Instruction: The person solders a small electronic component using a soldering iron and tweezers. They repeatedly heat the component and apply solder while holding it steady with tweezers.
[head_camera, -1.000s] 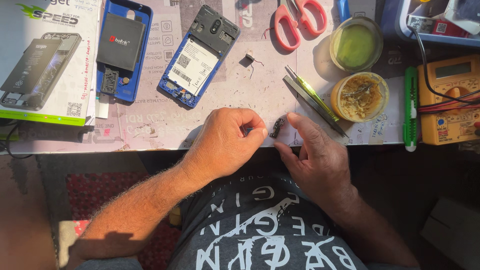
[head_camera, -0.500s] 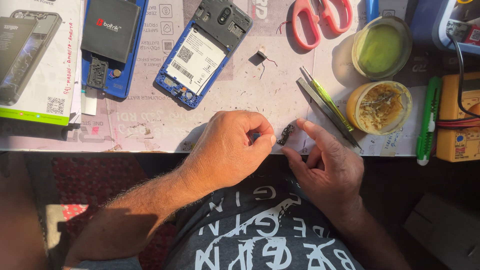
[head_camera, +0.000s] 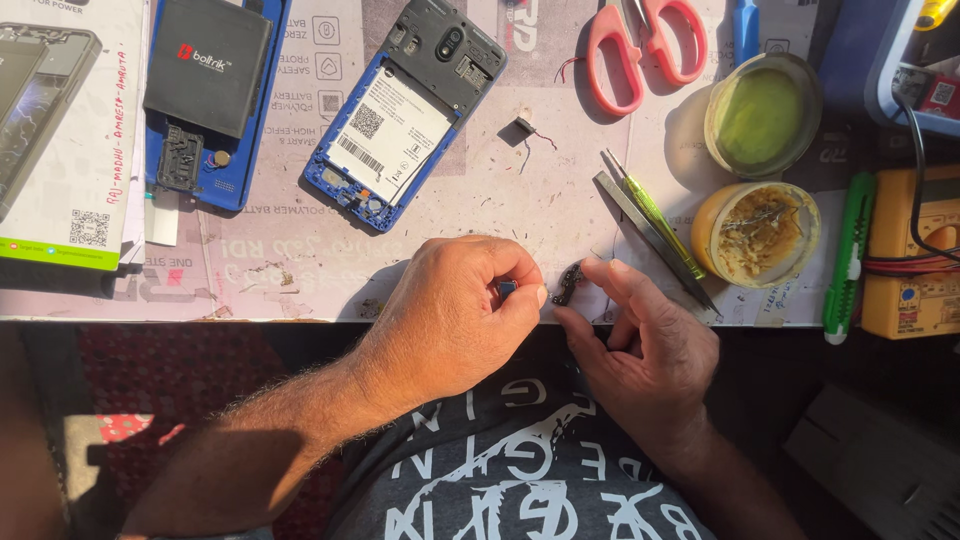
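A small dark part (head_camera: 567, 284) is pinched between thumb and forefinger of the right hand (head_camera: 640, 350) at the near edge of the work mat (head_camera: 480, 215); the other fingers are curled loosely. The left hand (head_camera: 455, 310) is closed narrow, w/ a tiny dark bit (head_camera: 507, 288) nipped at its fingertips, just left of the part; whether the two pieces touch can't be told.

Around them: an opened blue phone (head_camera: 405, 115) w/ its back off is laid far-centre, tilted. A second blue phone (head_camera: 215, 95) at far left is covered mostly by a black battery. A printed box (head_camera: 60, 130) is cut off at the left edge. Red scissors (head_camera: 640, 45) are seen far-right of centre, partly out of frame. A loose bit w/ thin wires (head_camera: 525, 127) lies between phone and scissors. Tweezers and a green pen-like tool (head_camera: 650, 225) lie diagonally just right of the right hand. Two round tins (head_camera: 760, 165) are set beyond them, one greenish, one yellow w/ wire scraps. A green cutter (head_camera: 850, 250) and a yellow meter (head_camera: 915, 260) are placed at far right, the meter cut off.

Nothing is set between the hands and the tools. The held part's shape is too small to make out.
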